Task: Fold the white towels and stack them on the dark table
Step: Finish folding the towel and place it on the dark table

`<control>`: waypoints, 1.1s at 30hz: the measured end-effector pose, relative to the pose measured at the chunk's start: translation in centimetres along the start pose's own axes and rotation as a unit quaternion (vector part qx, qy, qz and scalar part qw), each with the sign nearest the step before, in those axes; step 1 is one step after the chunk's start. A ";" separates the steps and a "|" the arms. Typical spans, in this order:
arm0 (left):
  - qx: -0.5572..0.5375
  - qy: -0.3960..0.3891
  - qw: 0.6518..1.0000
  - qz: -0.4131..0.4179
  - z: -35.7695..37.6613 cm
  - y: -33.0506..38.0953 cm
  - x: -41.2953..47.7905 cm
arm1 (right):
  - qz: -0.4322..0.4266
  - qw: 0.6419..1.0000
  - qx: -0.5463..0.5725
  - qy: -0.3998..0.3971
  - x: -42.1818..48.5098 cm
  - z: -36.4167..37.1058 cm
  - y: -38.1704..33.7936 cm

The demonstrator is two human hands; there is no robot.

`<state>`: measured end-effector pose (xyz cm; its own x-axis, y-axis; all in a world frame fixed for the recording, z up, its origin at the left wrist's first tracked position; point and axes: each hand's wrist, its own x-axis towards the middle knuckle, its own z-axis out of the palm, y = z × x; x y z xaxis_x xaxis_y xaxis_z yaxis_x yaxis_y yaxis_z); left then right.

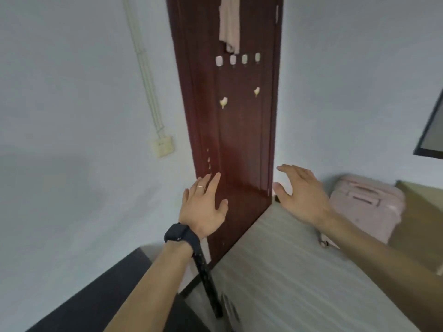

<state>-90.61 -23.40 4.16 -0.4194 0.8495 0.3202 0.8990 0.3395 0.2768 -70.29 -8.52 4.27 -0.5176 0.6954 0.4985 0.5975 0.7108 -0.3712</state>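
Both my hands are raised in front of a dark red door. My left hand (203,204), with a ring and a black watch on the wrist, has its fingers straight and holds nothing. My right hand (302,195) is spread, fingers relaxed, also holding nothing. A corner of the dark table (100,291) shows at the bottom left, under my left forearm. No white towel can be seen in this blurred frame. A pale pinkish cloth (230,25) hangs high on the door.
The door (242,130) carries several small hooks. A striped grey surface (299,279) lies below my right arm. A pink suitcase (366,207) and a brown box (419,219) stand at the right. A wall switch (163,146) is left of the door.
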 end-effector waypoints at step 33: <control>-0.232 -0.195 0.772 0.559 43.3 103.6 27.1 | 0.577 0.733 -0.321 0.162 -16.1 -47.6 80.3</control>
<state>-3.36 52.32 2.27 0.7372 0.5937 0.3225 0.4912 -0.7987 0.3476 15.18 32.34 3.72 0.6701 0.6592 0.3412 0.7423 -0.6002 -0.2980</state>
